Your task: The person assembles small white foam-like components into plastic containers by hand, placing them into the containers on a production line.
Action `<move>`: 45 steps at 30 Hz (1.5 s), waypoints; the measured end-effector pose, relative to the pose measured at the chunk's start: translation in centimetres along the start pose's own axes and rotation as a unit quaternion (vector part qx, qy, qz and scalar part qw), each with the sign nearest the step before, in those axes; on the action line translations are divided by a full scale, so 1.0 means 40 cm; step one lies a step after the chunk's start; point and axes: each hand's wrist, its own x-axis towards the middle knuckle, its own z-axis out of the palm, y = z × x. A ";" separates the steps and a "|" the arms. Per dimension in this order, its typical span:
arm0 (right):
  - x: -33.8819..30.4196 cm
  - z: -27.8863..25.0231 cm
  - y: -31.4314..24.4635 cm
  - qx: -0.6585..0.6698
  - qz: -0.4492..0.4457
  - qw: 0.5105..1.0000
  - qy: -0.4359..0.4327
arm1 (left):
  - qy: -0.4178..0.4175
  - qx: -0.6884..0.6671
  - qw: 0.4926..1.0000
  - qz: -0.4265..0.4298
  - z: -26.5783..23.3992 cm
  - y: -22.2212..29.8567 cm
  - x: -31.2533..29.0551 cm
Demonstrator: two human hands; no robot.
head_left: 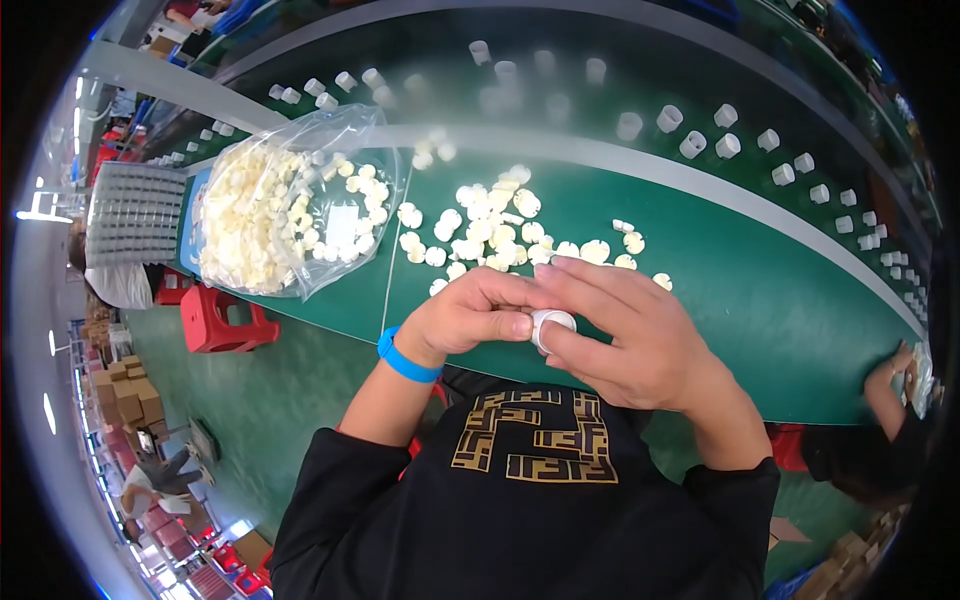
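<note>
A small white hollow cylinder [551, 328] is held between my two hands, just above the near edge of the green table. My left hand [478, 312], with a blue band at its wrist, pinches the cylinder's left side between thumb and fingers. From the right, my right hand [640, 335] closes round it, with the thumb on the near side and the fingers stretched over the top. Part of the cylinder is hidden by the fingers. Just beyond both hands lies a loose scatter of small cream-white round pieces [482, 215].
A clear plastic bag [345, 215] full of cream-white pieces lies at the left of the green table [740, 300]. Past a pale rail, a dark belt [640, 85] carries several white cylinders. A grey ribbed stack [135, 215] and red stool [215, 318] stand left. Another person's arm [885, 390] is far right.
</note>
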 end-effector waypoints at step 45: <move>-0.095 0.043 0.007 0.225 0.130 0.965 -0.044 | -0.056 -0.021 0.980 -0.191 0.051 0.000 0.044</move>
